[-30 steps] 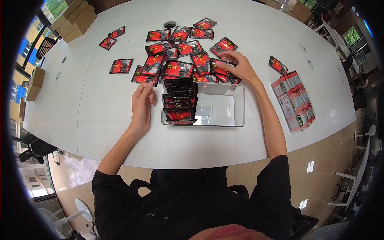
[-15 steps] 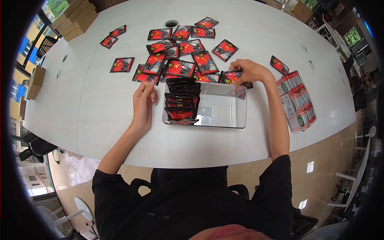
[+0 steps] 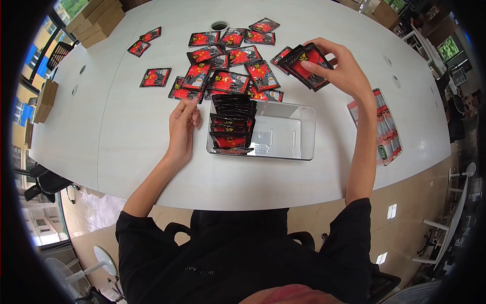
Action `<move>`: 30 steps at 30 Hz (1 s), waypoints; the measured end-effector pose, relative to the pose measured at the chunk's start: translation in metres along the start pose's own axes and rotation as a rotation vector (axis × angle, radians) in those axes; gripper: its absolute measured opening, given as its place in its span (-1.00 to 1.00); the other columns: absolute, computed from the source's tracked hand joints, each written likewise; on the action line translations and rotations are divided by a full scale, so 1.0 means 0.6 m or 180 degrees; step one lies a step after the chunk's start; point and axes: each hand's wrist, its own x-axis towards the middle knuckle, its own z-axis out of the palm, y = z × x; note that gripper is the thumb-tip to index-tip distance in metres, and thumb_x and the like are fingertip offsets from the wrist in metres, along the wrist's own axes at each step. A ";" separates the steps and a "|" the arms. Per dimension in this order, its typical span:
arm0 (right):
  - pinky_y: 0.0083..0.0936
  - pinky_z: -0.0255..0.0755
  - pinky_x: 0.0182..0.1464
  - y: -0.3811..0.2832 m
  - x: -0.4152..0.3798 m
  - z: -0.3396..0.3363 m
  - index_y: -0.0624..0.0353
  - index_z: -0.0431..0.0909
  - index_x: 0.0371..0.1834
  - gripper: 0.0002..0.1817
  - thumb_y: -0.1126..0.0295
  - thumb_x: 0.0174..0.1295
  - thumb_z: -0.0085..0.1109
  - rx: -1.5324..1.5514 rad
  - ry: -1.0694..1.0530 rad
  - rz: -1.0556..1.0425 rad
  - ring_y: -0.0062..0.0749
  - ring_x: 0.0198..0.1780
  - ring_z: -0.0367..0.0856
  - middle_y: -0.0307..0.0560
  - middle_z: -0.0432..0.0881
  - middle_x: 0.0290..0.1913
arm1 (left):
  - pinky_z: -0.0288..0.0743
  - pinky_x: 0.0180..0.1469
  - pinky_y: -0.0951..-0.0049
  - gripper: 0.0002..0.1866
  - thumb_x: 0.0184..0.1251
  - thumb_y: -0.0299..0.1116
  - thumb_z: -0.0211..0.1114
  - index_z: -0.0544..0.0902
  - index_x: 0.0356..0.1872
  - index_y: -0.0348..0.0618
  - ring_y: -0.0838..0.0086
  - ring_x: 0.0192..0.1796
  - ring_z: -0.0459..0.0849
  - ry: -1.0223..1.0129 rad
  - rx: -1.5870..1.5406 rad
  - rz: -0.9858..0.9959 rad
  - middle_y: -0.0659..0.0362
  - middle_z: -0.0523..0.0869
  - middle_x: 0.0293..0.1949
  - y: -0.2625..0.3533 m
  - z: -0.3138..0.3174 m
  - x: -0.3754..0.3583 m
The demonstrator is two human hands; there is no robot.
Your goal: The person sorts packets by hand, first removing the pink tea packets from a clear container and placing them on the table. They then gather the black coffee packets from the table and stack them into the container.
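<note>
My right hand (image 3: pixel 347 68) is closed on a small stack of red-and-black sachets (image 3: pixel 307 67), thumb on the front face, raised above the table right of the pile. Partly behind the stack lies another sachet (image 3: pixel 280 54). My left hand (image 3: pixel 183 121) rests on the table with curled fingers, fingertips by the lower left edge of the loose sachet pile (image 3: pixel 228 81); I see nothing held in it. Between my hands stands a clear plastic box (image 3: pixel 283 156). A row of upright sachets (image 3: pixel 230 124) fills its left part, while its right part shows bare bottom.
A flat clear-lidded pack of red-and-white sticks (image 3: pixel 387 131) lies right of my right forearm. Stray sachets (image 3: pixel 155 77) lie on the left of the white table (image 3: pixel 126 116). Cardboard boxes (image 3: pixel 96 23) stand at the far left. A round cable hole (image 3: pixel 219 25) is behind the pile.
My right hand has lifted from beside the box's back right corner, moving up and right with a stack of sachets. Sachets that lay there are gone from the table. My left hand has stayed put.
</note>
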 end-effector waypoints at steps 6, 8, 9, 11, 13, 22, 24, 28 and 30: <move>-0.55 0.50 -0.29 -0.066 -0.022 -0.010 0.27 0.69 -0.09 -0.61 0.16 0.21 0.44 0.0292 -0.0305 -0.0184 -0.58 -0.39 0.58 -0.14 0.70 -0.38 | 0.22 -0.34 0.59 -0.71 0.56 -0.26 0.17 0.38 -0.43 0.00 0.70 -0.46 0.29 -0.0015 -0.0014 0.0010 0.39 0.36 -0.54 0.001 0.000 0.000; -0.48 0.51 -0.31 -0.087 -0.033 -0.009 0.29 0.70 -0.11 -0.56 0.09 0.20 0.42 0.0740 -0.0447 -0.0126 -0.49 -0.41 0.60 -0.06 0.73 -0.41 | 0.22 -0.34 0.59 -0.71 0.56 -0.25 0.17 0.37 -0.42 0.00 0.70 -0.46 0.29 -0.0027 -0.0023 0.0017 0.39 0.36 -0.54 0.000 0.000 0.001; -0.48 0.51 -0.31 -0.094 -0.037 -0.010 0.29 0.70 -0.11 -0.56 0.09 0.20 0.42 0.0736 -0.0445 -0.0130 -0.49 -0.41 0.60 -0.06 0.73 -0.41 | 0.24 -0.32 0.58 -0.71 0.57 -0.24 0.15 0.37 -0.42 0.00 0.69 -0.46 0.29 -0.0030 0.0025 0.0001 0.38 0.35 -0.54 0.001 -0.001 0.002; -0.45 0.53 -0.29 -0.103 -0.041 -0.010 0.28 0.69 -0.12 -0.57 0.10 0.19 0.42 0.0450 -0.0637 -0.0275 -0.41 -0.40 0.62 -0.01 0.75 -0.35 | 0.26 -0.31 0.57 -0.71 0.59 -0.22 0.13 0.37 -0.41 0.00 0.68 -0.46 0.30 -0.0029 0.0070 -0.0009 0.37 0.34 -0.55 0.001 -0.001 0.002; -0.39 0.53 -0.25 -0.089 -0.041 -0.001 0.28 0.67 -0.08 -0.56 0.13 0.17 0.44 0.0434 -0.0758 -0.0385 -0.27 -0.40 0.61 0.00 0.73 -0.35 | 0.21 -0.34 0.60 -0.71 0.56 -0.25 0.18 0.37 -0.42 0.00 0.71 -0.46 0.29 -0.0011 -0.0003 0.0005 0.39 0.37 -0.54 0.001 0.001 0.001; -0.41 0.35 -0.39 -0.066 -0.035 0.019 0.14 0.48 -0.12 -0.68 0.33 0.19 0.42 -0.0168 -0.1048 -0.0579 -0.39 -0.44 0.52 -0.17 0.69 -0.40 | 0.25 -0.32 0.56 -0.71 0.59 -0.23 0.12 0.37 -0.42 0.00 0.67 -0.47 0.29 -0.0068 0.0065 -0.0014 0.37 0.34 -0.55 -0.002 -0.006 0.004; -0.41 0.34 -0.38 -0.077 -0.037 0.011 0.11 0.49 -0.11 -0.70 0.33 0.20 0.41 -0.0221 -0.1097 -0.0453 -0.39 -0.47 0.53 -0.19 0.70 -0.40 | 0.25 -0.32 0.56 -0.70 0.59 -0.24 0.13 0.37 -0.42 0.00 0.67 -0.47 0.29 -0.0044 0.0062 -0.0032 0.37 0.34 -0.55 0.000 -0.003 0.002; -0.42 0.37 -0.35 -0.075 -0.041 0.008 0.03 0.53 -0.05 -0.72 0.35 0.22 0.37 -0.0301 -0.1379 -0.0448 -0.39 -0.52 0.56 -0.22 0.75 -0.34 | 0.24 -0.31 0.56 -0.69 0.59 -0.24 0.13 0.36 -0.44 -0.01 0.66 -0.46 0.29 -0.0013 0.0088 -0.0057 0.37 0.34 -0.55 0.004 -0.001 0.001; -0.41 0.39 -0.32 -0.072 -0.048 0.008 0.01 0.54 -0.02 -0.72 0.36 0.23 0.36 -0.0420 -0.1502 -0.0607 -0.38 -0.48 0.60 -0.21 0.76 -0.33 | 0.25 -0.31 0.56 -0.69 0.59 -0.24 0.13 0.36 -0.44 -0.01 0.66 -0.46 0.29 -0.0015 0.0095 -0.0057 0.37 0.34 -0.55 0.004 -0.001 0.001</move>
